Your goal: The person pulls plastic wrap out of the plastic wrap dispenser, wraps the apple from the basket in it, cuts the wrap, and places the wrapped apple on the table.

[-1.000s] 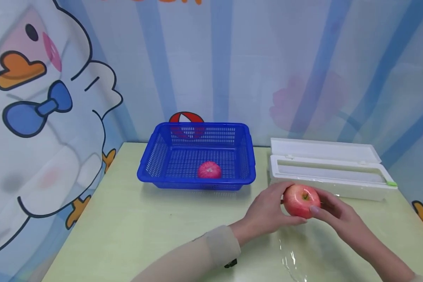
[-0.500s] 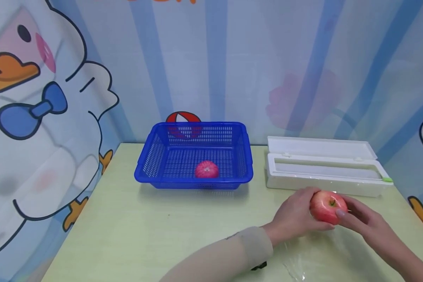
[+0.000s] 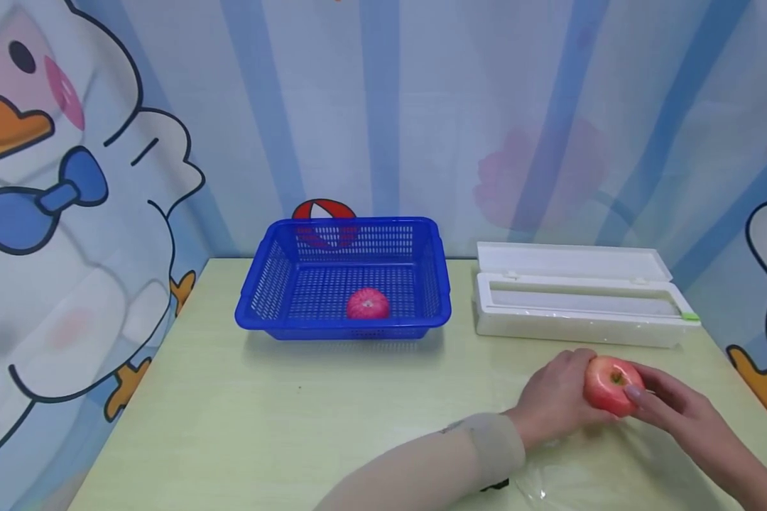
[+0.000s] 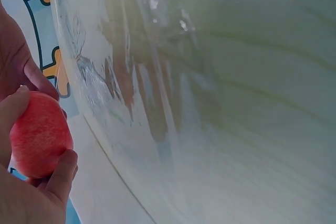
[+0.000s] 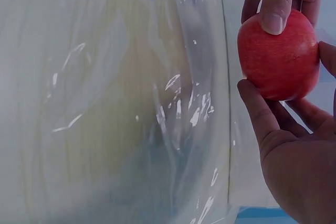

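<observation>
Both hands hold a red apple (image 3: pixel 607 389) over the right side of the table. The left hand (image 3: pixel 559 394) grips it from the left, with the thumb and fingers around its side. From the opposite side, the right hand (image 3: pixel 690 420) holds it, thumb near the stem. In the right wrist view, the apple (image 5: pixel 281 59) has fingers of both hands curled about it. Below lies a sheet of clear plastic wrap (image 5: pixel 173 93), wrinkled and shiny, spread over the tabletop. Another pink-red apple (image 3: pixel 368 304) sits in a blue basket (image 3: pixel 341 324).
At the back right stands a long white cling-film box (image 3: pixel 581 328), its lid (image 3: pixel 569 261) raised and a green piece at its right end. The basket is at the back of the pale green table (image 3: pixel 230 426), in front of a cartoon-printed cloth (image 3: pixel 422 142).
Both hands have carried the apple to the right and a little closer to the person. The view has shifted slightly to the right; basket and box stay in place.
</observation>
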`<state>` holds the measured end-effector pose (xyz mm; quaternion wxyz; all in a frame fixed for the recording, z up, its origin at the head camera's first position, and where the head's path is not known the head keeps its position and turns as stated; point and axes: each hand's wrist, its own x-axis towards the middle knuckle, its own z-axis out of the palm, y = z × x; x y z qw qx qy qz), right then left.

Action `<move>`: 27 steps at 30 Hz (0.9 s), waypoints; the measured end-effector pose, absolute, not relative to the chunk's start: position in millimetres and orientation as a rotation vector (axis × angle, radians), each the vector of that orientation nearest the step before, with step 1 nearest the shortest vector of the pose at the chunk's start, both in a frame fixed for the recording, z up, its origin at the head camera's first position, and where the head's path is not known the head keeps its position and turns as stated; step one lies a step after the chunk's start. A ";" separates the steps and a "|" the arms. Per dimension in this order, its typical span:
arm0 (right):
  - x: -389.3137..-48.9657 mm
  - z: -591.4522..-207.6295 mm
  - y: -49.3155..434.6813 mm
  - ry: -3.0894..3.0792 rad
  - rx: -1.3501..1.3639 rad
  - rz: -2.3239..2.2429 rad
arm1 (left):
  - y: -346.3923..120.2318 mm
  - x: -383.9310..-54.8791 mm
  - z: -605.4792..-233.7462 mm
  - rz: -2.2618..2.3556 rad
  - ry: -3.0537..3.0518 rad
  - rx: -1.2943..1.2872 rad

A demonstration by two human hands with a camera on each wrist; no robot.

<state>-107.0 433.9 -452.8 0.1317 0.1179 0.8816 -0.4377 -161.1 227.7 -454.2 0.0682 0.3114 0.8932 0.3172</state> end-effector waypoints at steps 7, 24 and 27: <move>-107.7 -460.0 443.1 2.476 0.433 -1.268 | 243.9 -154.8 -458.9 0.844 2.713 0.872; -101.4 -477.7 455.2 2.373 0.487 -1.195 | 246.2 -140.0 -477.2 0.669 2.869 0.971; -102.3 -479.2 457.1 2.379 0.480 -1.166 | 245.8 -140.2 -478.6 0.667 2.874 0.963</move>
